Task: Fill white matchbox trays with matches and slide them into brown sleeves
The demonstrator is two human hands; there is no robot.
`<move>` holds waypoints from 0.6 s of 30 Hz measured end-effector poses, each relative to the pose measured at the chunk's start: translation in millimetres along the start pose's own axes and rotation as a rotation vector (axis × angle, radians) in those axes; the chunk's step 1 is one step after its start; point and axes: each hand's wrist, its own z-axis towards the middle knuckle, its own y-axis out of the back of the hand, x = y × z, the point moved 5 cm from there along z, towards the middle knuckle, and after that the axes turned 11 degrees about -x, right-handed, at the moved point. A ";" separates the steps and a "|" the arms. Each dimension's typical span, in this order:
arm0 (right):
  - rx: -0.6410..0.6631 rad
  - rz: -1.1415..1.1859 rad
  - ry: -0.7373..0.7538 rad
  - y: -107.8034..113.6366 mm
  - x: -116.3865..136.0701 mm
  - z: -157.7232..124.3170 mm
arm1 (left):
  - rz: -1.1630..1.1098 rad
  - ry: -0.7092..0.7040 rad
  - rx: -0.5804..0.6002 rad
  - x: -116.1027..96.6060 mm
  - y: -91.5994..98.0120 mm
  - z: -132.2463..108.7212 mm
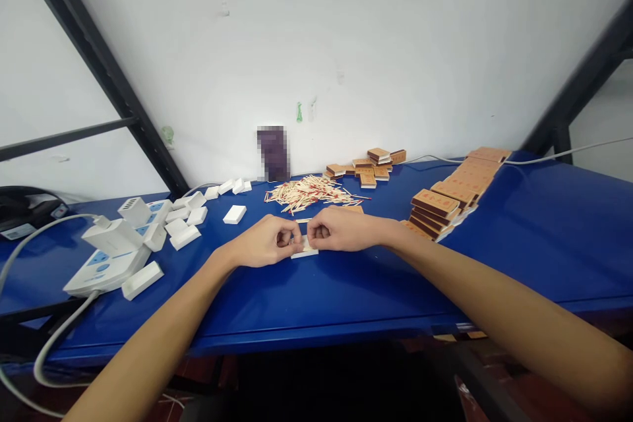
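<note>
At the near middle of the counter (341,297), a white tray (305,253) sits between the two hands, its ends partly covered by fingers. Something pale lies inside it, probably matches, too small to make out. The left hand (264,242) is at its left end, thumb and fingers curled close; the grip looks narrow, but I cannot tell whether it closes on the tray, a match or nothing. The right hand (341,229) bends over the other end in a similar narrow curl, fingertips turned down and largely hidden, so what it holds cannot be told either. Both forearms are cut off by the lower part of the view.

Just beyond the hands, a loose heap of matches (314,192) spreads out, too tangled to count. Behind the right hand, an orange box (354,209) shows only a sliver. More boxes (366,180) lie jumbled near the wall (395,46); to the right, a stack (435,204) is partly covered by the right arm, and its print is unreadable. A dark, pixelated object (273,155) stands against the wall, unidentifiable. At left, empty trays (196,215) crowd near a power strip (111,271), partly blocked by its plugs; a black item (32,211) is cut by the edge.
</note>
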 end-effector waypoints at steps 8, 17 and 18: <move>-0.373 -0.073 -0.010 17.7 -3.5 5.5 | -0.086 0.018 -0.063 6.9 4.7 4.7; -0.458 -0.188 0.102 -13.1 -23.2 13.9 | 0.304 0.018 -0.328 48.2 15.8 14.6; -0.445 -0.189 0.096 -15.6 -25.1 14.9 | 0.344 -0.003 -0.337 48.7 15.5 14.7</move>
